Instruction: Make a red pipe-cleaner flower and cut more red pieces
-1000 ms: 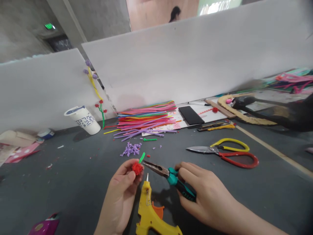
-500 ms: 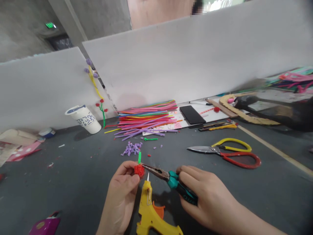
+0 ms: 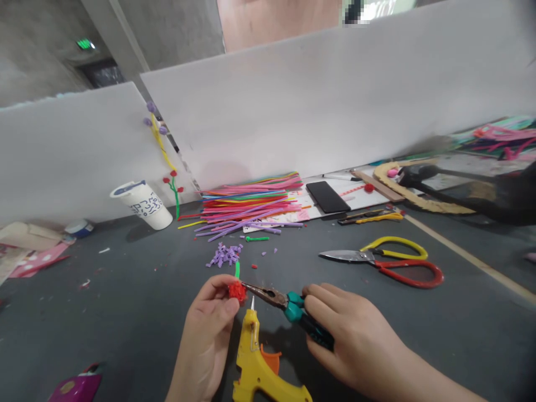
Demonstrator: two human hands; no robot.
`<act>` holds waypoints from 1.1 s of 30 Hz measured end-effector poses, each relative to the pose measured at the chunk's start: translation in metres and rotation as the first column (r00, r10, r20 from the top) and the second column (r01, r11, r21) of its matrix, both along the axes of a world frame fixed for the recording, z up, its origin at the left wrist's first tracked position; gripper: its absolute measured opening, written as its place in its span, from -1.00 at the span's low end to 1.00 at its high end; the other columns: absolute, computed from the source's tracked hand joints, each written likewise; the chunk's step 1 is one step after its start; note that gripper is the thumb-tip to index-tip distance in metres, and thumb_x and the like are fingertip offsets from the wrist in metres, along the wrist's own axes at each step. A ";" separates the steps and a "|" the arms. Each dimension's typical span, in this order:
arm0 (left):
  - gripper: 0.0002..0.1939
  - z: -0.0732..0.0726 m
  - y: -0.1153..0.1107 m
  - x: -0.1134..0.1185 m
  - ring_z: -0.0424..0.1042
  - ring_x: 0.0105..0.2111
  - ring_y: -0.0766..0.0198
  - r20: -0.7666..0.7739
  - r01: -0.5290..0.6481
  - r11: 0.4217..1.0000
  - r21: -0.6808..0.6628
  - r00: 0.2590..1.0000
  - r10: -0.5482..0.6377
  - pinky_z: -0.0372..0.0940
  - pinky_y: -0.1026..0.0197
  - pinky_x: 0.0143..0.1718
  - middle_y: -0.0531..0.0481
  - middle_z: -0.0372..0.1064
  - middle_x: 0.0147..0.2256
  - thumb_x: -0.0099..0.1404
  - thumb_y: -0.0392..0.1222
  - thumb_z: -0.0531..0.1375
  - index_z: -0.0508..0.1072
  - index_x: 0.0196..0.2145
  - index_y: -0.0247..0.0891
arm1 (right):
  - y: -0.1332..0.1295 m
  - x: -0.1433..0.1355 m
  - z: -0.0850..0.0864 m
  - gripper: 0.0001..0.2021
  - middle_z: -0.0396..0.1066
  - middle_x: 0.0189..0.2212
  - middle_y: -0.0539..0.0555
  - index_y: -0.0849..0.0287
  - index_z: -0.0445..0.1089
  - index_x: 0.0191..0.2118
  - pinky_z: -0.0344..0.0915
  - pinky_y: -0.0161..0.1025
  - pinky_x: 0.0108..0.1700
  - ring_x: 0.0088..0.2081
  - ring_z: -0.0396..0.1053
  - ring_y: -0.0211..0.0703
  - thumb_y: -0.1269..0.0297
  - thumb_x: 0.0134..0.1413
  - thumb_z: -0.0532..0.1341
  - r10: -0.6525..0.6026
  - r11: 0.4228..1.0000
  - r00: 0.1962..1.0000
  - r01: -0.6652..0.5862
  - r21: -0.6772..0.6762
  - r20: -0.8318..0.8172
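Note:
Between its thumb and fingertips, my left hand (image 3: 211,329) pinches a small red ball (image 3: 237,292) with a short green stem (image 3: 237,270) sticking up. Needle-nose pliers (image 3: 293,306) with teal and black handles are gripped in my right hand (image 3: 349,332), and their tips touch the ball's upper right side. A yellow glue gun (image 3: 262,371) with an orange trigger lies below, its metal nozzle pointing up just under the ball.
Small purple pieces (image 3: 223,255) lie beyond my left hand, before a bundle of coloured stems (image 3: 251,206). Scissors (image 3: 377,258) and a phone (image 3: 327,197) are to the right. A white cup (image 3: 146,207) stands back left; a purple tool (image 3: 77,387) lies front left.
The view has shifted very slightly. Both hands hold the same things in nearly the same pose, the plier tips still at the red ball.

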State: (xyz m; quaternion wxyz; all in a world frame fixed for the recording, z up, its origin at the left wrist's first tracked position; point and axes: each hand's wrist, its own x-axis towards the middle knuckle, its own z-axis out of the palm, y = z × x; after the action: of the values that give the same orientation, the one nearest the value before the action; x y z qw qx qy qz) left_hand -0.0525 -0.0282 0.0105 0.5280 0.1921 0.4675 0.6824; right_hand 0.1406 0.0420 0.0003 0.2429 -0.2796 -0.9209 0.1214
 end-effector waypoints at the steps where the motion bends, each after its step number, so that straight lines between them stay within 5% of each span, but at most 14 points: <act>1: -0.77 0.000 0.000 0.000 0.40 -0.47 0.36 -0.003 -0.014 1.000 0.000 1.000 0.014 0.34 0.36 -0.44 0.04 0.43 -0.43 -0.02 -0.33 0.32 0.46 -0.33 -0.25 | 0.000 0.000 0.000 -0.91 0.26 -0.49 0.02 0.13 0.17 -0.50 0.00 -0.29 -0.45 -0.47 0.16 -0.19 0.47 -0.15 0.09 0.001 1.000 1.000 -0.001 -0.004 0.000; 23: -0.80 0.002 0.004 -0.001 0.42 -0.48 0.37 0.096 0.016 1.000 0.003 0.995 -0.016 0.36 0.36 -0.42 0.01 0.45 -0.49 -0.06 -0.32 0.34 0.50 -0.39 -0.30 | 0.000 -0.002 0.003 -0.85 0.20 -0.50 -0.02 0.12 0.06 -0.50 -0.02 -0.30 -0.45 -0.47 0.13 -0.22 0.49 -0.16 0.07 0.058 0.977 0.998 -0.054 -0.206 0.017; 33: -0.78 0.003 0.002 0.001 0.43 -0.48 0.35 0.067 -0.024 1.000 -0.010 0.997 0.025 0.37 0.35 -0.45 0.02 0.45 -0.47 -0.07 -0.32 0.35 0.50 -0.38 -0.27 | -0.001 0.000 0.002 -0.89 0.22 -0.48 0.01 0.13 0.11 -0.48 0.01 -0.30 -0.43 -0.45 0.14 -0.20 0.49 -0.15 0.06 0.047 0.987 0.999 -0.044 -0.156 0.014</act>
State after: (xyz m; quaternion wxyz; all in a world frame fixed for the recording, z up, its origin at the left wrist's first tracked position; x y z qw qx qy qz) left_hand -0.0520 -0.0265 0.0140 0.5359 0.1609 0.4547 0.6929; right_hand 0.1401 0.0407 0.0023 0.2096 -0.2775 -0.9169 0.1961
